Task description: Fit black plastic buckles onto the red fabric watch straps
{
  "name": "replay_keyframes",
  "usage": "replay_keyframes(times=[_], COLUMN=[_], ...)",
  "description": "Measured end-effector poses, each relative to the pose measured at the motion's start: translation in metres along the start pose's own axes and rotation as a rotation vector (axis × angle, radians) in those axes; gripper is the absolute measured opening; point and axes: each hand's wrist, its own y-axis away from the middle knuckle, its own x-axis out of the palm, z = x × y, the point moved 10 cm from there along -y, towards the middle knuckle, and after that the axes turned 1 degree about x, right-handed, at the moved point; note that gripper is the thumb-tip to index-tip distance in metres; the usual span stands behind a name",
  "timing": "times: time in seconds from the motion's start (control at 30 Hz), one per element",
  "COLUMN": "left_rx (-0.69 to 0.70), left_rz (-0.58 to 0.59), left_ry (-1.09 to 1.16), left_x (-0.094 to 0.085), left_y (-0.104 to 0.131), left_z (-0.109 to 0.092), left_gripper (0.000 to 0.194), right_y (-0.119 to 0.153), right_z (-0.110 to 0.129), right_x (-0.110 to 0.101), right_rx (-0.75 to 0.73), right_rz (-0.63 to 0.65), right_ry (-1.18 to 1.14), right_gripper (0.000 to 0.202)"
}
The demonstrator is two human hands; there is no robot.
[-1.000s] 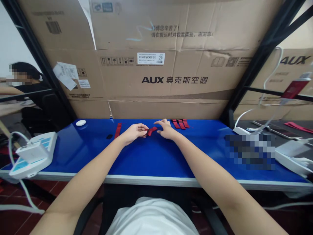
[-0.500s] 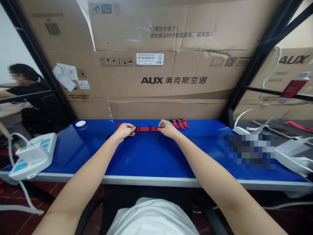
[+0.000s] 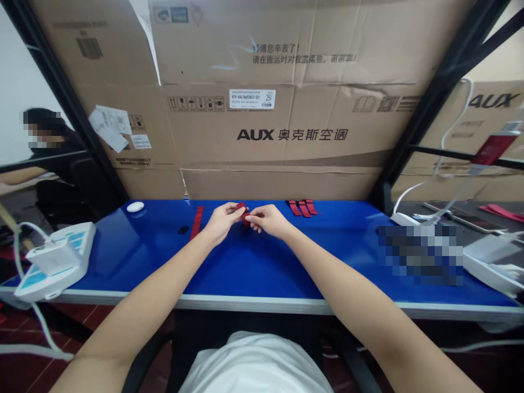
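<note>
Both hands meet above the blue table around a red strap (image 3: 244, 214), which looks folded or bunched, with dark parts. My left hand (image 3: 223, 221) pinches it from the left, thumb and fingers closed on it. From the right, my right hand (image 3: 268, 220) grips its near side between thumb and fingertips. Much of the strap is hidden by the fingers. Another red strap (image 3: 197, 222) lies flat left of my left hand, beside a small black piece (image 3: 184, 230). Several short red straps with black buckles (image 3: 302, 208) lie at the table's back edge, right of my right hand.
A large cardboard sheet (image 3: 286, 153) stands behind the blue table (image 3: 254, 273). A white power strip (image 3: 61, 262) with a plug is at the left, near a round white object (image 3: 135, 207). Cables and another power strip (image 3: 487, 267) are at the right. A person (image 3: 53, 136) sits far left.
The red strap was stretched straight between my hands; now it is bunched up and my hands are close together. The flat red strap and black piece at the left have come into fuller view.
</note>
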Motion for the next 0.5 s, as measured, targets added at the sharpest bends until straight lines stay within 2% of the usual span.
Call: replay_keyframes(times=[0.23, 0.5], left_rx=[-0.032, -0.104], left_rz=[-0.004, -0.013], left_ry=[-0.037, 0.01], left_x=[0.001, 0.006], left_y=[0.002, 0.005], left_z=[0.009, 0.013], left_gripper=[0.033, 0.029], right_y=[0.002, -0.005], right_z=[0.009, -0.002], right_x=[-0.008, -0.013], right_rx=[-0.076, -0.084], right_rz=[-0.09, -0.211], right_ry=[0.214, 0.13], right_gripper=[0.026, 0.031])
